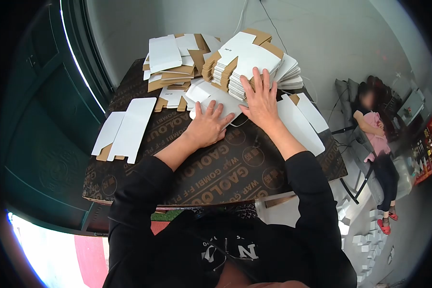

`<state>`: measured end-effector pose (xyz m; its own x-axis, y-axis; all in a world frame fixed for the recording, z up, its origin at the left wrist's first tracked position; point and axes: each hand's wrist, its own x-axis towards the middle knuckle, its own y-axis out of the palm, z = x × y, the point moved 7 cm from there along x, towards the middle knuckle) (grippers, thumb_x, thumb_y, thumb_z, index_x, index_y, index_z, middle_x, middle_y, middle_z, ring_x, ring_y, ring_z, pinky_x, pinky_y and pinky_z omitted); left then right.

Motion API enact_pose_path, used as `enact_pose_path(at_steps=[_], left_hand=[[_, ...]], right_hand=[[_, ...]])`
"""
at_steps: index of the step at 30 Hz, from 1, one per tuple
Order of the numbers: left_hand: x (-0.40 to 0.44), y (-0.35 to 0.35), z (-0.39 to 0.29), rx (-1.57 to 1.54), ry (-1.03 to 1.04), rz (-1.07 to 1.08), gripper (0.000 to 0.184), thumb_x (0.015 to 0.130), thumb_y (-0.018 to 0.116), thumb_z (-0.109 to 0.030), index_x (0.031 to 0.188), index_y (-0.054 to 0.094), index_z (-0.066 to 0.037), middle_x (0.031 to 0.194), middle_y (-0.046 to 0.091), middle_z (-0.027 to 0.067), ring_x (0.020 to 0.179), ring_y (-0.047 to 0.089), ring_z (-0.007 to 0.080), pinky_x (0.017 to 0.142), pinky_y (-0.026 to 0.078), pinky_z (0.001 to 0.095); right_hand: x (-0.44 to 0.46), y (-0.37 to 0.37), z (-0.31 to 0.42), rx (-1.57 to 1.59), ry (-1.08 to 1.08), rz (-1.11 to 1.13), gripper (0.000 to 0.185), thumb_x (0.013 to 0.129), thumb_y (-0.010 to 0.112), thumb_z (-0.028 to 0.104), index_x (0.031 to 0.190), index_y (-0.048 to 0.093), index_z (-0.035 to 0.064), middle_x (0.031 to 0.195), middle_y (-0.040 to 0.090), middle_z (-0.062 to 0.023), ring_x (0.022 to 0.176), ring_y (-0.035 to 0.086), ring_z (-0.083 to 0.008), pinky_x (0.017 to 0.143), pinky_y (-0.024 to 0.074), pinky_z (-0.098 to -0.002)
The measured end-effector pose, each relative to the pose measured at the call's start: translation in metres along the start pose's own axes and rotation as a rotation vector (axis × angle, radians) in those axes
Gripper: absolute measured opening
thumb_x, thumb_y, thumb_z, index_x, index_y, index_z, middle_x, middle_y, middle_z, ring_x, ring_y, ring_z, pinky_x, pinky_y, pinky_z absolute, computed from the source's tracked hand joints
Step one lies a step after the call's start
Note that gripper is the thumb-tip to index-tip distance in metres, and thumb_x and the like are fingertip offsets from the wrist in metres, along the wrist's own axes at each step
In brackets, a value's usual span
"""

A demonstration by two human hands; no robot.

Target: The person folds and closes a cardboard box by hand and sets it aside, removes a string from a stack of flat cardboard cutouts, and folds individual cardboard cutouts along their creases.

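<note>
So, from my end of the feed, a dark green door (43, 110) fills nine to ten o'clock, and beside it a pair of flat white blanks (133, 127) lies on the brown printed table (216, 180). At eleven I see a loose pile of cartons (165, 53), white and kraft faces mixed. Just short of twelve, I have the left hand (207, 126) palm down, fingers spread over the near edge of a white flat carton (216, 93); I can't tell how hard it presses. That carton sits before a tall stack of folded cartons (254, 57) at half past twelve. My right hand (263, 105) is apart from the left, its fingers splayed against the stack's near side, gripping nothing. More flat cartons (300, 122) lie at half past two. At three, a person (377, 132) reclines, and small white boxes (367, 240) are scattered over the floor at four.
</note>
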<state>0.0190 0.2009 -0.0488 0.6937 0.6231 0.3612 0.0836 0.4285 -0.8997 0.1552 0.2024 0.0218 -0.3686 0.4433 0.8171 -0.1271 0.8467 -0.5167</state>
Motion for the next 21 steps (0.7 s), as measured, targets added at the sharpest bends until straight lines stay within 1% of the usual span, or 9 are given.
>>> enact_pose_path(at_steps=[3,8,14,19,21], left_hand=[[0.003,0.009,0.012,0.036,0.014,0.015,0.058,0.089,0.06,-0.03,0.144,0.045,-0.021,0.144,0.04,0.0179,0.135,0.036,0.0392,0.101,0.034,0.0698],[0.005,0.024,0.03,0.002,0.077,-0.069,0.053,0.092,0.056,-0.033,0.142,0.046,-0.021,0.14,0.043,0.0175,0.132,0.038,0.042,0.098,0.034,0.0721],[0.012,0.028,0.038,0.002,0.084,-0.053,0.052,0.092,0.056,-0.033,0.142,0.046,-0.021,0.141,0.043,0.0172,0.132,0.038,0.0416,0.098,0.034,0.0722],[0.028,0.035,0.037,0.004,0.101,-0.046,0.052,0.093,0.055,-0.032,0.143,0.045,-0.021,0.142,0.042,0.0173,0.132,0.038,0.0414,0.098,0.034,0.0721],[0.031,0.035,0.04,-0.008,0.097,-0.055,0.051,0.094,0.055,-0.034,0.142,0.046,-0.02,0.14,0.044,0.0174,0.132,0.038,0.0414,0.1,0.032,0.0724]], right_hand=[[0.0,0.018,-0.011,0.018,-0.042,0.002,0.091,0.064,0.085,0.02,0.143,0.039,0.0128,0.147,0.03,-0.0211,0.139,0.027,-0.0416,0.102,0.0365,-0.0547],[0.007,0.02,-0.017,0.063,-0.061,-0.023,0.089,0.062,0.086,0.019,0.139,0.043,0.0133,0.145,0.034,-0.0195,0.138,0.03,-0.0406,0.102,0.0376,-0.0525],[0.012,0.031,-0.024,0.075,-0.056,-0.006,0.086,0.061,0.086,0.018,0.137,0.046,0.0139,0.144,0.035,-0.0175,0.138,0.031,-0.0396,0.103,0.0383,-0.0511],[0.016,0.032,-0.036,0.055,-0.076,0.001,0.081,0.063,0.085,0.019,0.135,0.048,0.0139,0.144,0.036,-0.0165,0.137,0.033,-0.0397,0.104,0.0382,-0.0501],[0.017,0.031,-0.035,0.062,-0.072,0.023,0.077,0.066,0.082,0.019,0.135,0.048,0.0133,0.144,0.037,-0.0171,0.136,0.034,-0.0392,0.104,0.0379,-0.0495]])
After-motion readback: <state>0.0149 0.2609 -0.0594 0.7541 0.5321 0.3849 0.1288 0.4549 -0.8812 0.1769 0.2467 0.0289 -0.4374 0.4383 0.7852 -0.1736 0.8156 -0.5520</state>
